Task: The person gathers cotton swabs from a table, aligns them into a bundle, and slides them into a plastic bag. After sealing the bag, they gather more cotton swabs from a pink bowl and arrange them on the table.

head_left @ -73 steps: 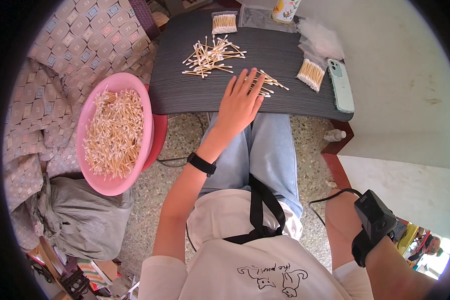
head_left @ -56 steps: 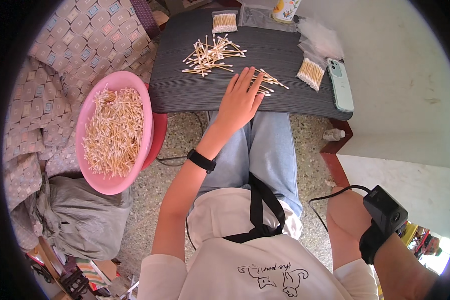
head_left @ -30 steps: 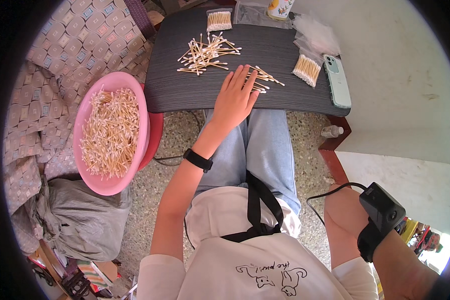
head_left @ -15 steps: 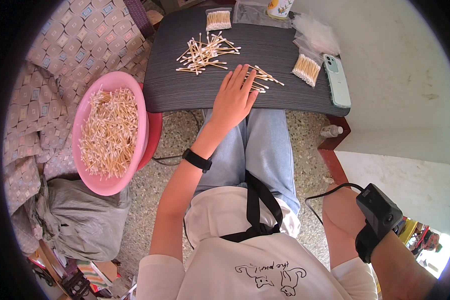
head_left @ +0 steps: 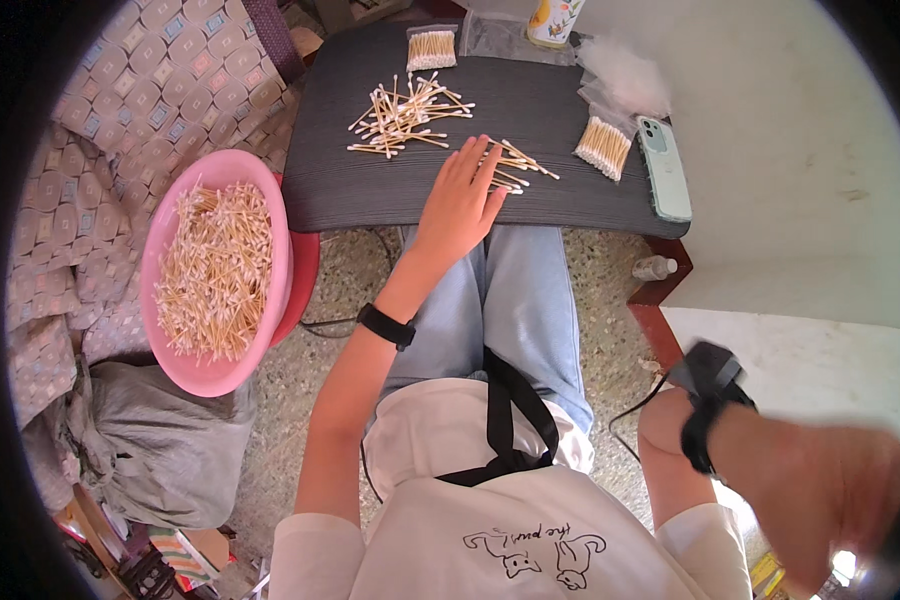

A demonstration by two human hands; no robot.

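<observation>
From where I stand, patterned fabric point(head_left: 100, 200) hangs at the far left, with a grey plastic sack point(head_left: 175, 440) slumped below it. Next comes an oval pink basin point(head_left: 152, 320) heaped with loose cotton swabs point(head_left: 215, 270), a red stool point(head_left: 307, 265) showing from under it. Then there's the dark, fine-lined bench point(head_left: 320, 200). Towards its far edge lies a tangled pile of swabs point(head_left: 405, 120), white tips pointing every way, and just beyond it a clear packet of swabs point(head_left: 431, 48), neatly lined up.

The left hand point(head_left: 455, 205) lies palm down at the near edge, fingers straight and only slightly parted, thumb angled off to the right. Its fingertips cover the left ends of a small batch of swabs point(head_left: 530, 160), which fans out rightward on the bench. Behind are an unfilled clear pouch point(head_left: 500, 38) and a fruit-printed container point(head_left: 553, 20).

Farther right sit another swab packet point(head_left: 604, 147), some filmy plastic bags point(head_left: 625, 75) and a pale green phone point(head_left: 665, 170).

Well apart, at lower right, the right hand point(head_left: 820, 490) is a blur; I can't tell how its fingers are set.
</observation>
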